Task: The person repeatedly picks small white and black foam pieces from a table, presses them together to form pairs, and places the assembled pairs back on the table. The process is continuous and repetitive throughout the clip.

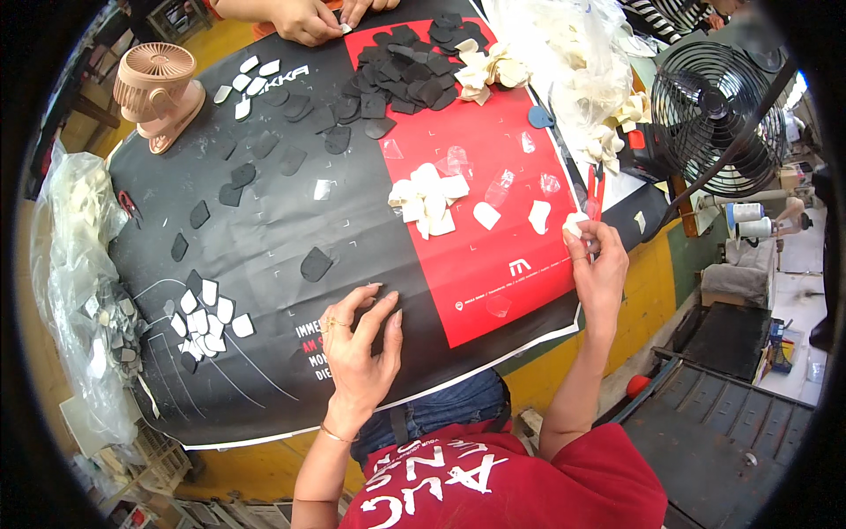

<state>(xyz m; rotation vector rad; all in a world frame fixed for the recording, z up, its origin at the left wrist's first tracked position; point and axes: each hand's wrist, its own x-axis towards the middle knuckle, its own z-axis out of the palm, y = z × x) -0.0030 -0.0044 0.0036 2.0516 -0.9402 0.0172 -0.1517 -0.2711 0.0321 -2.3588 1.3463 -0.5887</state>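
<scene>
My right hand (601, 264) pinches a small white fabric-like piece (575, 222) between thumb and fingers, over the right edge of the red sheet (502, 309). Fingers spread, my left hand (363, 344) hovers or rests on the black mat (264, 203), holding nothing; I cannot tell if it touches. Just beyond it lies one black rounded piece (315, 264). White pieces (429, 201) form a pile on the red sheet, with two loose ones (486, 214) nearer my right hand. Beside that hand is a red-handled tool (596, 192), its kind unclear.
A pile of black pieces (410, 75) lies at the back; white-faced pieces (210, 322) cluster at left. A pink fan (157, 84), a black caged fan (716, 119) and plastic bags (75, 264) flank the table. Across it, another person's hands (308, 19) handle a small piece.
</scene>
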